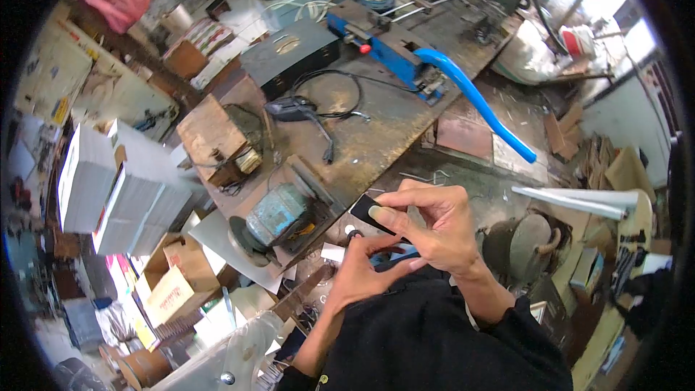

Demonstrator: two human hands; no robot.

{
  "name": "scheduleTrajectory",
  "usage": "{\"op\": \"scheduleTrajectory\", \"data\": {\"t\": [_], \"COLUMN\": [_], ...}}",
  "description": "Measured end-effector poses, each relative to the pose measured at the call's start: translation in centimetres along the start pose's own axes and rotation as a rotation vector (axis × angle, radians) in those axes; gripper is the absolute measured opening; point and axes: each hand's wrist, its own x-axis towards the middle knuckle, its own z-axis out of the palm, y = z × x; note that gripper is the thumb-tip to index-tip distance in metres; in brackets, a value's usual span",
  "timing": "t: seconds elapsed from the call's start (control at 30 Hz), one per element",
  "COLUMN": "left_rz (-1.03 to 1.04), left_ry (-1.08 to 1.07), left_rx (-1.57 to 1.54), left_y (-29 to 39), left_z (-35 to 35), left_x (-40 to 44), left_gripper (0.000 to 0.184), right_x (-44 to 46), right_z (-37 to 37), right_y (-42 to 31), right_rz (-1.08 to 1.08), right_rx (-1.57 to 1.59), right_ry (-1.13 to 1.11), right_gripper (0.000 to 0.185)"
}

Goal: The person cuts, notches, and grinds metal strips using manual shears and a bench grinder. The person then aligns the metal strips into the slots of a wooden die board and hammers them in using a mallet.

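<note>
Pinched between the thumb and fingers of my right hand [434, 228] is a small flat black piece [371, 213], held in front of my chest. My left hand [369, 268] is just below and to the left of it, thumb and fingers apart in a curve, with nothing visible held. Beyond the hands is the workbench [391, 137]. A bench grinder [276, 213] with a worn blue body sits at its near left corner.
On the bench are a blue clamp tool [384, 51] with a long blue handle [492, 116] jutting past the edge, a black case [289, 51], a cabled power tool [293, 108] and a wooden box [213, 134]. An open carton [174, 282] stands lower left.
</note>
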Motion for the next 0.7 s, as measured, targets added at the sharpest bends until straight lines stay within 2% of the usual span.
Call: {"op": "scheduleTrajectory", "data": {"t": [0.07, 0.13, 0.17, 0.23, 0.27, 0.33, 0.37, 0.4, 0.47, 0.53, 0.57, 0.6, 0.67, 0.7], "left_rz": [0.083, 0.161, 0.17, 0.23, 0.255, 0.364, 0.332, 0.203, -0.135, -0.128, -0.164, -0.227, -0.311, -0.321], "left_ry": [0.003, -0.294, -0.349, -0.222, -0.157, -0.178, -0.238, -0.286, -0.35, -0.478, -0.642, -0.712, -0.807, -0.852], "left_rx": [-0.087, -0.017, 0.001, -0.196, -0.294, -0.108, -0.175, -0.179, -0.09, -0.559, -0.548, -0.534, -0.515, -0.486], "left_y": [0.4, 3.1, 2.9, 0.2, -1.7, -4.0, -5.0, -4.1, -0.7, -2.8, -3.0, -4.0, -4.6, -5.2], "left_z": [1.2, 1.5, 2.4, 5.1, 6.6, 8.2, 9.0, 10.4, 13.9, 17.5, 18.3, 19.8, 22.6, 23.8], "left_x": [0.2, 0.9, 0.9, 0.5, 0.4, 1.7, 2.8, 3.2, 3.4, 3.3, 2.9, 2.7, 0.6, -0.6], "left_gripper": [0.037, 0.033, 0.033, 0.025, 0.02, 0.013, 0.015, 0.018, 0.026, 0.028, 0.037, 0.037, 0.037, 0.037], "right_x": [-1.2, -2.7, -3.5, -5.7, -6.7, -9.5, -12.4, -15.5, -21.1, -26.3, -29.0, -31.9, -36.5, -38.6], "right_z": [-0.8, -1.9, -2.5, -3.6, -3.8, -4.4, -5.0, -5.2, -4.6, -4.6, -4.7, -4.7, -3.5, -3.6], "right_y": [-0.4, -0.9, -1.3, -1.5, -1.0, -2.6, -1.7, -0.6, 0.0, 2.8, 3.3, 5.0, 8.1, 6.3], "right_rz": [0.003, 0.009, 0.02, 0.027, -0.158, -0.246, -0.277, -0.297, 0.123, 0.402, 0.479, 0.485, 0.204, 0.335], "right_rx": [-0.023, -0.043, -0.04, -0.062, -0.291, -0.691, -0.629, -0.549, -0.571, -0.443, -0.306, -0.31, 0.264, 0.386], "right_ry": [0.066, 0.155, 0.169, 0.277, 0.455, 0.791, 0.725, 0.68, 0.54, 0.684, 0.859, 0.934, 1.5, 1.577], "right_gripper": [0.017, 0.017, 0.018, 0.02, 0.022, 0.024, 0.026, 0.023, 0.025, 0.028, 0.031, 0.031, 0.033, 0.031]}}
